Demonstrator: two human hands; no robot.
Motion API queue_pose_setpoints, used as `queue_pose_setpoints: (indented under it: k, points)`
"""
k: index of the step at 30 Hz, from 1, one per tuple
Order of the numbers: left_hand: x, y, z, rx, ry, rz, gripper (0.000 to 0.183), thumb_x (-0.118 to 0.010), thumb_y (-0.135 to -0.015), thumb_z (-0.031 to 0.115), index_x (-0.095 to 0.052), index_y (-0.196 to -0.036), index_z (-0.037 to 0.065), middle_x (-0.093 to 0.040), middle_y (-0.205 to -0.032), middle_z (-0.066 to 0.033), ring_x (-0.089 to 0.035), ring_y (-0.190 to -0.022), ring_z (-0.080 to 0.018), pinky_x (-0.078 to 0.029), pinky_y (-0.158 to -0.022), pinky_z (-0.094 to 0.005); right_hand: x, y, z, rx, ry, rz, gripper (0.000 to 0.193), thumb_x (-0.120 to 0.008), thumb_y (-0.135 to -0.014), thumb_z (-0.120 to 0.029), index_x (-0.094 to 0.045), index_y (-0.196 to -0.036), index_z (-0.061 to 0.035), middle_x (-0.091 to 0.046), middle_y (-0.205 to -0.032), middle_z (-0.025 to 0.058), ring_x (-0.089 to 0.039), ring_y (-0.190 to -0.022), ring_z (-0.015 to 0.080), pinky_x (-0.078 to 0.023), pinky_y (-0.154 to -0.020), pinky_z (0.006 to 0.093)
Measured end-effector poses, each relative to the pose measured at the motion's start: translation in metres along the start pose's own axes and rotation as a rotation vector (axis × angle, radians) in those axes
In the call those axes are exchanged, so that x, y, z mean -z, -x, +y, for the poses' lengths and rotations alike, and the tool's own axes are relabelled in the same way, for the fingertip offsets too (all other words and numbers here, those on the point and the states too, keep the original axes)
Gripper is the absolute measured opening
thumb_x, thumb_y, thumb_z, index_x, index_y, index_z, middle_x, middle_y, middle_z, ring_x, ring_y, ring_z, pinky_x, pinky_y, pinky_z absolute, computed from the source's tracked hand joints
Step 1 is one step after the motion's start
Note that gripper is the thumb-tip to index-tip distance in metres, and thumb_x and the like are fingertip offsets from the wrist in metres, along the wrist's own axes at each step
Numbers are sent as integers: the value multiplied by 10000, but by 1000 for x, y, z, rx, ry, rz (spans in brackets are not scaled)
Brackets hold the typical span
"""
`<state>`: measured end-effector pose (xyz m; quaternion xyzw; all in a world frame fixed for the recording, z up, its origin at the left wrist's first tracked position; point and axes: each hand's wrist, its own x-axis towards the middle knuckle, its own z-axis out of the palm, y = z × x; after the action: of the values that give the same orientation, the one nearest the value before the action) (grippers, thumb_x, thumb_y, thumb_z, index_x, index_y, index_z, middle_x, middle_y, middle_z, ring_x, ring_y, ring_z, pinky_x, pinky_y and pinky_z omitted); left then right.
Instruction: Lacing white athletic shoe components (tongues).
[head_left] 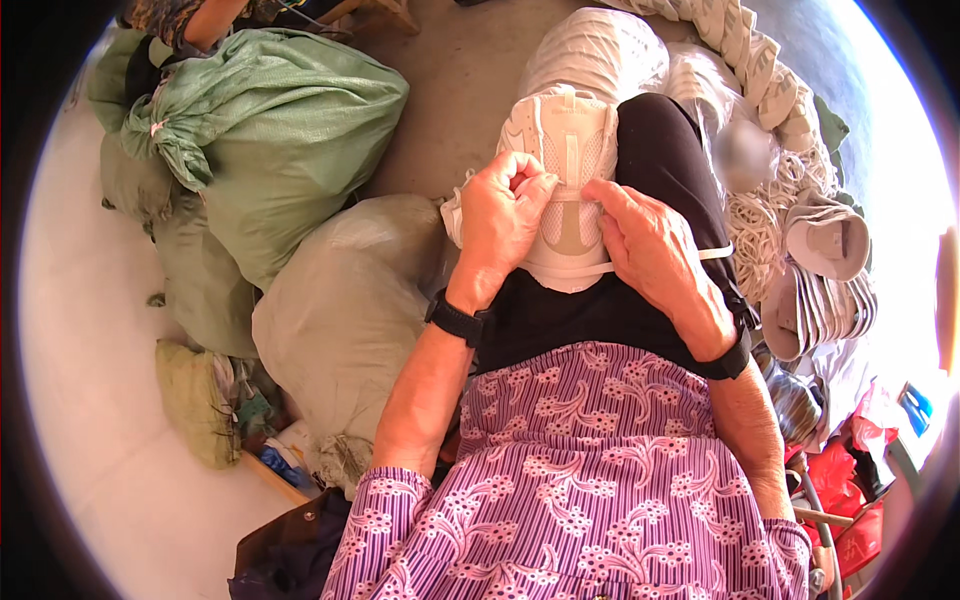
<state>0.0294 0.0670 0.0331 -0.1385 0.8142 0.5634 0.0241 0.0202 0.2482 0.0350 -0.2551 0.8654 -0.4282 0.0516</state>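
Note:
A cream-white sneaker with mesh panels rests across my lap, its tongue facing up. My left hand is closed in a pinch at the left edge of the tongue, on what looks like the white shoelace. At the opposite edge, my right hand has thumb and forefinger drawn together near the eyelets; its grip is partly hidden. A loose length of white shoelace shows beyond the right hand, above my dark trouser leg. More lace lies by the near end of the sneaker.
Large tied green sacks and a pale sack crowd the left. Clear-wrapped bundles lie ahead. To the right are a heap of white laces, stacked shoe parts and red bags. Another person's arm enters at upper left.

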Motion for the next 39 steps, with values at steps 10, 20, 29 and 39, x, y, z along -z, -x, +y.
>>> queue_pose_setpoints:
  k: [10, 20, 29, 39]
  points:
    - [-9, 3, 0, -65, -89, 131, 155, -698, -780, 113, -607, -786, -12, -559, -606, -23, -472, -568, -67, -426, -541, -259, 1, 0, 0, -86, -59, 21, 168, -533, -818, -35, -565, -982, -22, -623, -854, 184, -619, -803, 367, -501, -686, 428]
    - [-6, 5, -1, -12, -18, -34, 165, -694, -798, 146, -625, -777, -2, -554, -658, 41, -453, -621, -30, -415, -557, -213, 1, -1, 2, -51, -43, 44, 126, -537, -824, -44, -565, -944, -16, -616, -841, 187, -614, -792, 371, -495, -675, 430]
    - [-6, 7, -1, -39, -56, 98, 190, -717, -791, 170, -650, -786, -8, -584, -656, 11, -476, -613, -36, -429, -561, -222, 1, 1, 1, -47, -66, 62, 113, -543, -826, -43, -565, -933, -16, -609, -821, 183, -612, -776, 369, -492, -667, 429]
    - [-8, 8, 6, 40, -42, -69, 200, -710, -804, 182, -656, -798, -10, -597, -675, 8, -490, -631, -38, -438, -580, -224, 0, -2, 3, -49, -49, 51, 85, -547, -831, -47, -565, -906, -11, -609, -807, 189, -610, -769, 375, -487, -657, 431]
